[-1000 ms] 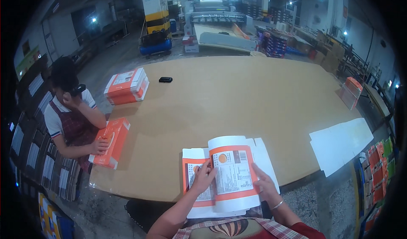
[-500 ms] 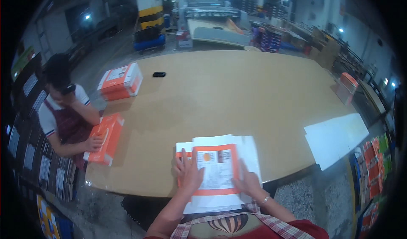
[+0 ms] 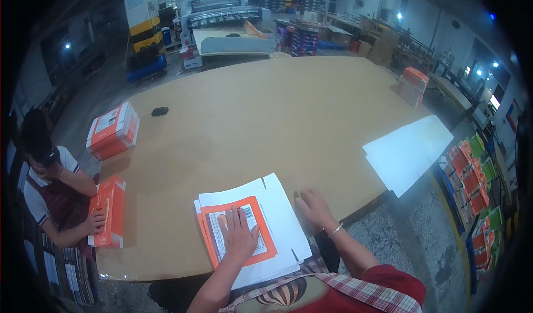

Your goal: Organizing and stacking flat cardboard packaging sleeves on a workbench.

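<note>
In front of me at the table's near edge lies a stack of flat carton blanks (image 3: 280,232), white with slots and an orange-bordered printed panel. My left hand (image 3: 240,241) lies flat on the printed panel of the top blank, fingers spread and holding nothing. Just off the stack's right edge is my right hand (image 3: 315,208), low over the table with fingers loosely bent and apart. I make out nothing held in it, though a small dark patch shows by its fingertips.
At the left, a co-worker (image 3: 58,188) rests a hand on an orange box (image 3: 114,210). Beyond stand stacked orange-and-white boxes (image 3: 114,129) and a small black object (image 3: 160,111). White sheets (image 3: 408,152) overhang the table's right edge; another orange box (image 3: 413,85) stands at the far right.
The stack has turned at an angle. My right hand has left its edge and moved right; my left hand now lies further onto the printed panel. The whole view has swung right.
</note>
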Demonstrator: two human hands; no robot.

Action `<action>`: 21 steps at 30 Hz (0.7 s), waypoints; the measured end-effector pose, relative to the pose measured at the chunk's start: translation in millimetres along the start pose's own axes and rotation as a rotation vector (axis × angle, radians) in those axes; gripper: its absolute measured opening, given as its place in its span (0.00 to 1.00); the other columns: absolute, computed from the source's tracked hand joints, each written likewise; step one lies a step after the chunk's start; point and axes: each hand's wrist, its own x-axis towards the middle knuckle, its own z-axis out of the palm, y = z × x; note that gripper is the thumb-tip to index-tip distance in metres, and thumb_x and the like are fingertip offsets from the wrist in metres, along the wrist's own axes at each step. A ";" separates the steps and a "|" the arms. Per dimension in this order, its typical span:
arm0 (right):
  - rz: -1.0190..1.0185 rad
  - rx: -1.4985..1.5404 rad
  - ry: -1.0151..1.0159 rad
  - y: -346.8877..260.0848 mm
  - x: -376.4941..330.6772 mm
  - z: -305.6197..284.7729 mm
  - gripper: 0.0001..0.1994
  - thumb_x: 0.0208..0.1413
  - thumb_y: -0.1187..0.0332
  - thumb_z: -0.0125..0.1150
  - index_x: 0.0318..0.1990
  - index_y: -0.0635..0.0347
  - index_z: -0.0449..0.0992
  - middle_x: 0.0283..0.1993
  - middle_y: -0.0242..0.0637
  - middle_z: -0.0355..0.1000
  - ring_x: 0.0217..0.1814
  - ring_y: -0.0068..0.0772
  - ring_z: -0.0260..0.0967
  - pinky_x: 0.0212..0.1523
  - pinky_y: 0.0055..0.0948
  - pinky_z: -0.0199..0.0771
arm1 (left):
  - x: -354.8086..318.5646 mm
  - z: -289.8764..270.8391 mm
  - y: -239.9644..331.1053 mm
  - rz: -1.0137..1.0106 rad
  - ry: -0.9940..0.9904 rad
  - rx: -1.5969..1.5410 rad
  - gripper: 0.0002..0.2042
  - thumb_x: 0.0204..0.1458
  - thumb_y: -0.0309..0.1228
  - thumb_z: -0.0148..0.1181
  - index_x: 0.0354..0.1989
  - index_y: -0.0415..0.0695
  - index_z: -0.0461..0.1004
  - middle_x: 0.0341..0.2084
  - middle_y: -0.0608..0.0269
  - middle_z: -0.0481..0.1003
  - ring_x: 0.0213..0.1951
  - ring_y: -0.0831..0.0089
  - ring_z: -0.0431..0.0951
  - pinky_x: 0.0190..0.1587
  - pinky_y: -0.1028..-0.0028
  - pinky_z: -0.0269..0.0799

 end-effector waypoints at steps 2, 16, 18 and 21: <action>-0.132 0.375 -0.056 -12.2 -13.1 23.0 0.33 0.63 0.56 0.52 0.70 0.67 0.53 0.65 0.58 0.59 0.70 0.56 0.54 0.66 0.44 0.56 | -0.3 3.5 -4.4 0.021 0.016 -0.005 0.37 0.60 0.48 0.48 0.68 0.28 0.51 0.70 0.38 0.47 0.72 0.44 0.41 0.70 0.43 0.27; -0.488 0.121 -0.137 -19.6 -22.5 21.8 0.21 0.65 0.53 0.48 0.49 0.63 0.75 0.54 0.49 0.72 0.58 0.47 0.68 0.63 0.46 0.62 | 1.6 -9.7 -0.3 0.154 -0.076 0.070 0.31 0.60 0.53 0.47 0.70 0.53 0.58 0.71 0.68 0.54 0.69 0.34 0.39 0.63 0.27 0.31; -0.346 -0.080 0.490 91.1 5.4 3.5 0.11 0.62 0.63 0.49 0.40 0.59 0.75 0.42 0.50 0.73 0.49 0.52 0.69 0.52 0.45 0.68 | 2.9 -17.9 8.2 0.142 -0.100 0.077 0.33 0.59 0.56 0.47 0.70 0.52 0.58 0.71 0.67 0.54 0.70 0.34 0.39 0.63 0.28 0.30; 0.400 -0.510 0.219 256.5 3.6 -121.6 0.25 0.64 0.51 0.44 0.55 0.65 0.73 0.60 0.56 0.67 0.61 0.58 0.63 0.67 0.51 0.54 | 8.4 -18.3 17.9 0.145 -0.153 0.011 0.35 0.57 0.59 0.48 0.70 0.52 0.58 0.71 0.65 0.54 0.70 0.35 0.38 0.64 0.28 0.27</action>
